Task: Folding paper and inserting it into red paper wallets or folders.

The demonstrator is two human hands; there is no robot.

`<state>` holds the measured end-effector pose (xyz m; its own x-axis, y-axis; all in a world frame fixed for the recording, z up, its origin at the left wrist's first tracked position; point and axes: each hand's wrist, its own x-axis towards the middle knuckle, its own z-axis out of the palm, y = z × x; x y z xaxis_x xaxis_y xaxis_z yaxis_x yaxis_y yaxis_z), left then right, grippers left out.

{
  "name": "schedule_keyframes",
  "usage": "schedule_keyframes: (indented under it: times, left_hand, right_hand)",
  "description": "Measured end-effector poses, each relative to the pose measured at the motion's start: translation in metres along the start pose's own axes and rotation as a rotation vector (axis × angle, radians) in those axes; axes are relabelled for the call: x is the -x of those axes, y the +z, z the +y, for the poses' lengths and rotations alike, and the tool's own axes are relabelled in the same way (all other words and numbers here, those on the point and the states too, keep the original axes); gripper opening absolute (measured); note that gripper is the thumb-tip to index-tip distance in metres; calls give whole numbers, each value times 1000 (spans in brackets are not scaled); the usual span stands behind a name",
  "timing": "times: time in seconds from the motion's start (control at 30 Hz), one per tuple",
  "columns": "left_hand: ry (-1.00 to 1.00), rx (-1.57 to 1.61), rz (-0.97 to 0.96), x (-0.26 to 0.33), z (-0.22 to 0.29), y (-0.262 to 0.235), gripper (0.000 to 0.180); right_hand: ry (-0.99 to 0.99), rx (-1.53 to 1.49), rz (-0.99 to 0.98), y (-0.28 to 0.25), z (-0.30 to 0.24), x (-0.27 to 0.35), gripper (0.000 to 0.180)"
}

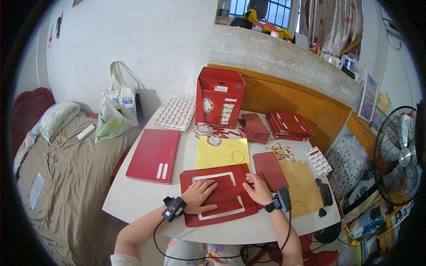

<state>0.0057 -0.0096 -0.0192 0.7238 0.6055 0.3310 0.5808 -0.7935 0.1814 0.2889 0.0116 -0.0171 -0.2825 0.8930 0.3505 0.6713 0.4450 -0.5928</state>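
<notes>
A dark red card sheet (248,212) with rounded corners lies in front of me on the white table. Two white L-shaped strips (228,214) frame a red panel in the middle of it. My left hand (198,196) rests flat on that panel with its fingers spread. At the sheet's right edge is my right hand (259,191), its fingers apart and slightly bent, holding nothing that I can see. Each wrist wears a black strapped device with a cable. Just behind the sheet, partly under it, lies a yellow sheet (213,155) with a yellow ring (238,157) on it.
Flat red folders (153,155) lie left, by patterned white sheets (175,114). A red box (219,97) stands at the back. Stacked red pieces (289,125), red cards (270,171) and a tan sheet (304,186) fill the right. A fan (404,155) stands beyond; a bed (71,177) is left.
</notes>
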Motion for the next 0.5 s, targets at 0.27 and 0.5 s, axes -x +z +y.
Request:
schedule_keyframes:
  times: [0.27, 0.5]
  left_hand:
    - [-9, -25, 32, 0, 1, -4, 80]
    - [-2, -73, 68, 0, 2, 0, 81]
  right_hand:
    - [379, -650, 46, 2, 8, -4, 45]
    - [642, -926, -290, -5, -13, 0, 43]
